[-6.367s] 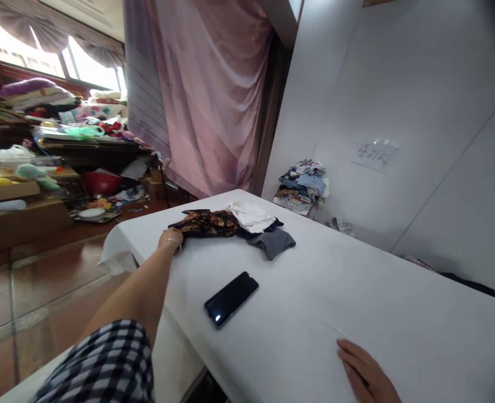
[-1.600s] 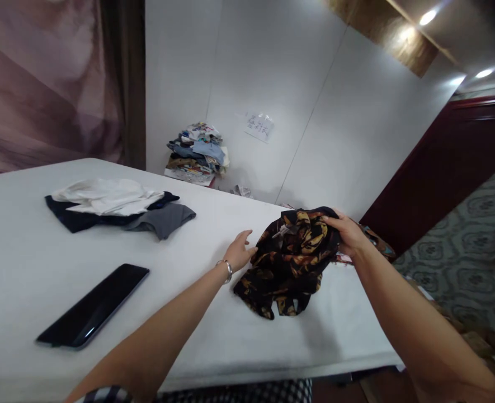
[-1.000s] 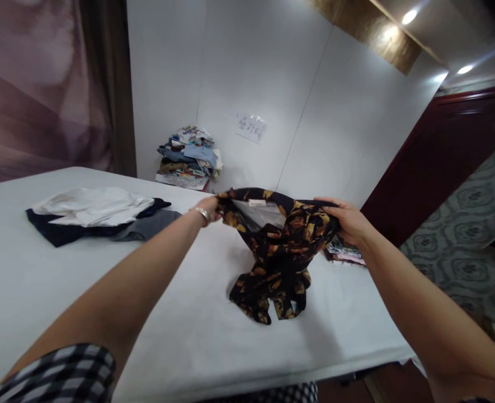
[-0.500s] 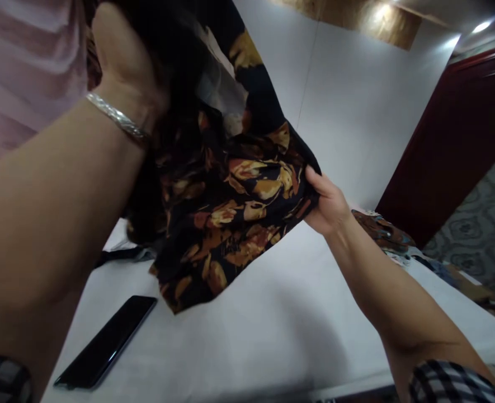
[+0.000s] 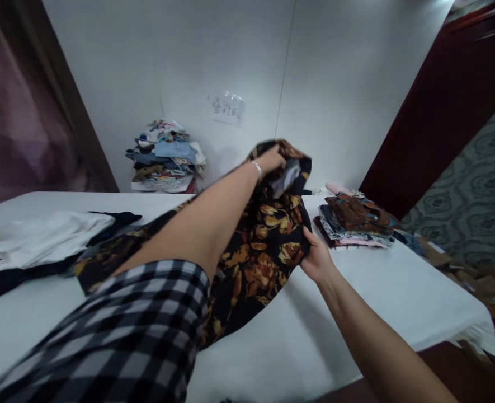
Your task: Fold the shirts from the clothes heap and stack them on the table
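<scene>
A dark garment with a gold and rust floral print (image 5: 258,271) hangs raised above the white table, part of it trailing left behind my left arm. My left hand (image 5: 272,159) is closed on its upper part, a bracelet at the wrist; the fingertips are partly lost in the folds. Lower down, my right hand (image 5: 316,257) pinches the right edge, thumb in front and the other fingers behind the cloth. Between the hands a pale patch shows inside the garment's opening.
Folded clothes (image 5: 354,221) are stacked at the table's right. A white garment (image 5: 41,235) lies with dark cloth at the left. A tall clothes pile (image 5: 167,159) stands against the back wall, near a handwritten sign (image 5: 227,108). The white table (image 5: 419,296) ends at the lower right.
My left hand has gone forward and right with the garment's upper part. My right hand still grips the edge. The view has shifted; the phone seen earlier is out of sight.
</scene>
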The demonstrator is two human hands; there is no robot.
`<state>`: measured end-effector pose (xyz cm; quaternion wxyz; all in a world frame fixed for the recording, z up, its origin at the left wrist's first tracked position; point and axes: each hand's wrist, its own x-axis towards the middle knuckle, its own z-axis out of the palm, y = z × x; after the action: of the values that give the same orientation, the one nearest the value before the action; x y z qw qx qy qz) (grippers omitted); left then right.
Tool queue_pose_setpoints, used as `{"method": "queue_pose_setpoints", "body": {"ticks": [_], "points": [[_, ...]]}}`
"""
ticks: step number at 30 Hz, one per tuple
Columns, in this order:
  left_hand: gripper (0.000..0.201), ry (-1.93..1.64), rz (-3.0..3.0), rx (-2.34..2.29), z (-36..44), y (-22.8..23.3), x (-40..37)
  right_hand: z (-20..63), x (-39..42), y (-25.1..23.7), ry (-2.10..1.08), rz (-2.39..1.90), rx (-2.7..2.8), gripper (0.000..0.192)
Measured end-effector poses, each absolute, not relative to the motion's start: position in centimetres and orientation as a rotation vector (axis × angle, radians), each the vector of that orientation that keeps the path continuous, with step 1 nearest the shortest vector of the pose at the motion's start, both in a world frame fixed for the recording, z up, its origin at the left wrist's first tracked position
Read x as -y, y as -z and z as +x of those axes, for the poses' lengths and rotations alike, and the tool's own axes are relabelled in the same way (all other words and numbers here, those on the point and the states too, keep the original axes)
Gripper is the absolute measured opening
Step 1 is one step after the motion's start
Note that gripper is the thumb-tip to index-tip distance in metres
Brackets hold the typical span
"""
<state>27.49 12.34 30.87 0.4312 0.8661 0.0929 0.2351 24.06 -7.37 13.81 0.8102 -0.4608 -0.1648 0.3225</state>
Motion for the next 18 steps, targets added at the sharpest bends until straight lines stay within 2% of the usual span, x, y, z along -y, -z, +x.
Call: {"method": "queue_pose_setpoints", "body": {"ticks": [5, 9, 14, 18], "points": [[0.018, -0.162, 2.377, -0.054, 26.2, -21.0, -8.7, 27.2, 12.3, -4.7, -0.815, -1.164, 0.097, 0.033], [0.015, -0.139, 2.479, -0.04, 18.8, -16.0, -12.3, 26.4, 14.0, -2.4, -0.709, -1.13, 0.008, 0.058], [0.038, -0.255, 2.778, -0.527, 10.1, -11.2, -19.9, 25.2, 12.5, -2.7, -0.668, -1.168, 0.17, 0.088], [0.048, -0.198, 2.902, -0.847, 8.9, -9.1, -23.7, 25.3, 11.9, -2.0, -0.613, -1.224, 0.29, 0.092]]}}
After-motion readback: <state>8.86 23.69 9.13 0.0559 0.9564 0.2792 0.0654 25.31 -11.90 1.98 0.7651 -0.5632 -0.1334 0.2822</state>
